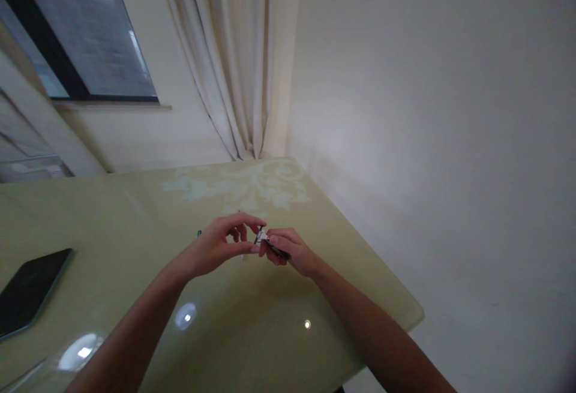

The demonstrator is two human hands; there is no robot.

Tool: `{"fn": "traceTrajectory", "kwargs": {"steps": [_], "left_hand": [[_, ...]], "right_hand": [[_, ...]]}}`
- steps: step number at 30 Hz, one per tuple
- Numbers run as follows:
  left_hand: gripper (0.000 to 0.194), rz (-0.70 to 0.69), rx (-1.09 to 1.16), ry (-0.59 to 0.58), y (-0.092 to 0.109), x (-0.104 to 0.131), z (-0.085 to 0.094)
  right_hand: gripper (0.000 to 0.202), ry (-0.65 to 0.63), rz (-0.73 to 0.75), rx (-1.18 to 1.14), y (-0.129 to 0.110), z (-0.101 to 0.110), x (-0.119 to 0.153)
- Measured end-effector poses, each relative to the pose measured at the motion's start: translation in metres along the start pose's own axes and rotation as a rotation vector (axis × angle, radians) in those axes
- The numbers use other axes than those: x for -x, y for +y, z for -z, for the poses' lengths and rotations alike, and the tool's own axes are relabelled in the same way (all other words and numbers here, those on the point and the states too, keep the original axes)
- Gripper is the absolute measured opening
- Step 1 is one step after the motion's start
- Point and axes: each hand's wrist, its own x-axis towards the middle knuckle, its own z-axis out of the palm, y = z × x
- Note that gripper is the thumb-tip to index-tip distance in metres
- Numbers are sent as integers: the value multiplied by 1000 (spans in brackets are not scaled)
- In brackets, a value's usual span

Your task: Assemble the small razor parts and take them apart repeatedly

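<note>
Both of my hands meet above the table, close to its right side. My left hand (225, 240) pinches a small thin piece with a dark edge (257, 236) between thumb and index finger; its exact kind is too small to make out. My right hand (290, 249) is closed around a small tool with a shiny metal head and a dark handle (278, 251). The metal head (263, 237) points left and meets the thin piece, or nearly so. Fingers hide much of both items.
A pale green glossy table (216, 333) with a white floral pattern stretches beneath. On the left lies a dark tablet or phone (31, 291). A tiny dark item (199, 233) shows behind my left hand. The white wall (427, 141) borders the table's right edge; curtains (238, 63) hang behind.
</note>
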Motion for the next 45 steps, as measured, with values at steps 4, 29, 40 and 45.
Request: {"fn": "traceTrajectory", "kwargs": {"steps": [4,29,40,45], "left_hand": [[36,-1,21,0,-2,-1,0],[42,20,236,62,-12,-3,-14],[44,61,-38,239,-15,-6,-16],[43,104,-238,289,-42,-34,-55]], "right_hand": [[38,9,-4,-19,1,0,0],[47,96,-2,43,-1,-2,0],[59,311,91,-177,14,18,-16],[50,538,146,-268,9,28,-22]]}}
